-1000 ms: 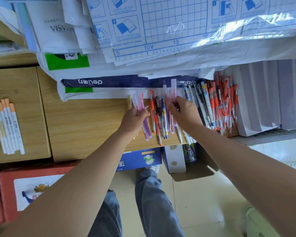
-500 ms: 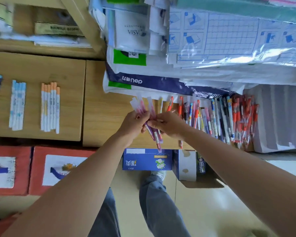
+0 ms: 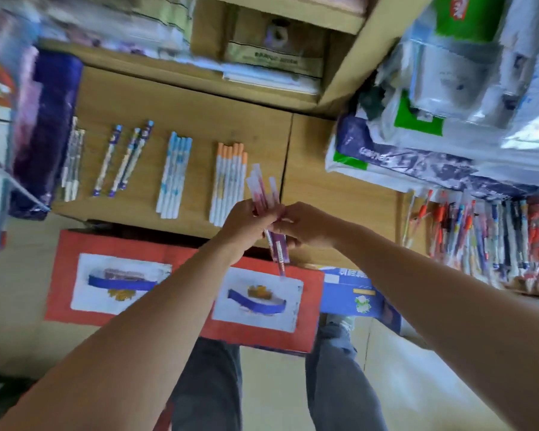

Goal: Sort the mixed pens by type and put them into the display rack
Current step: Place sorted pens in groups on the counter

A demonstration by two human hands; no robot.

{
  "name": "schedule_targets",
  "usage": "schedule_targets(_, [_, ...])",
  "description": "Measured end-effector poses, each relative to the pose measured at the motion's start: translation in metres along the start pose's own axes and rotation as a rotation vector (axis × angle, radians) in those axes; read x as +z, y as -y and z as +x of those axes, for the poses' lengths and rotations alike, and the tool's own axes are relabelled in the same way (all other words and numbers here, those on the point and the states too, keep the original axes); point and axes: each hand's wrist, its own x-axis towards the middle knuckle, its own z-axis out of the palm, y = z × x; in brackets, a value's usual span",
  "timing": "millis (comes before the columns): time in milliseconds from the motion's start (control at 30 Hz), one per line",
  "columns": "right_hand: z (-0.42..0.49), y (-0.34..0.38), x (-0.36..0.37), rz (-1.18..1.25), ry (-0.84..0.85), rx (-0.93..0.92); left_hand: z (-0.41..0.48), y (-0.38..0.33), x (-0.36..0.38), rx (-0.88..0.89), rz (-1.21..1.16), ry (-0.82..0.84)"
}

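My left hand (image 3: 243, 223) and my right hand (image 3: 305, 227) meet over the front edge of the wooden shelf (image 3: 181, 119), both gripping one small bundle of purple pens with clear caps (image 3: 263, 194). The caps stick up past my fingers and the barrels hang below. Sorted groups lie in rows on the shelf: orange-capped white pens (image 3: 229, 178), light-blue-capped pens (image 3: 175, 175), blue patterned pens (image 3: 128, 160) and pale pens (image 3: 72, 163) at the far left. The unsorted heap of mixed pens (image 3: 486, 241), many orange-red, lies at the right.
Stacked plastic-wrapped paper packs (image 3: 448, 113) fill the upper right above the heap. Red boxes with white labels (image 3: 184, 290) and a blue box (image 3: 355, 293) stand below the shelf. A dark purple pack (image 3: 44, 132) borders the shelf's left end. My legs are below.
The view has swung left from the mixed heap to the sorted rows. Both hands have carried the purple pens away from the heap to beside the orange-capped group.
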Motion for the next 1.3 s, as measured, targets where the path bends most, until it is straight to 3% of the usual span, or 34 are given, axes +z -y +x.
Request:
schedule_targets(100, [0.027, 0.031, 0.030, 0.043, 0.002, 0.007, 0.004, 0.003, -0.055, -0.038, -0.014, -0.013])
schedule_targets(233, [0.052, 0.061, 0.057, 0.069, -0.021, -0.021, 0.008, -0.001, -0.111, -0.049, -0.009, 0.087])
schedule_targets(400, [0.057, 0.078, 0.071, 0.000, -0.053, -0.060, 0.007, -0.010, -0.138, -0.030, -0.093, 0.125])
schedule_targets(500, [0.053, 0.078, 0.072, 0.119, -0.041, -0.030, 0.005, -0.019, -0.139, -0.010, -0.164, 0.129])
schedule_targets(800, [0.038, 0.067, 0.050, 0.224, 0.037, -0.045, 0.003, -0.028, -0.126, -0.040, -0.270, -0.044])
schedule_targets(1000, [0.025, 0.065, 0.029, 0.134, 0.165, -0.043, 0.002, -0.037, -0.124, 0.099, -0.047, -0.254])
schedule_targets(1133, [0.031, 0.075, 0.026, 0.047, 0.155, -0.093, 0.010, -0.040, -0.124, 0.143, 0.041, -0.416])
schedule_targets(1300, [0.046, 0.088, 0.027, 0.077, 0.101, -0.082, 0.017, -0.049, -0.137, 0.097, -0.010, -0.330])
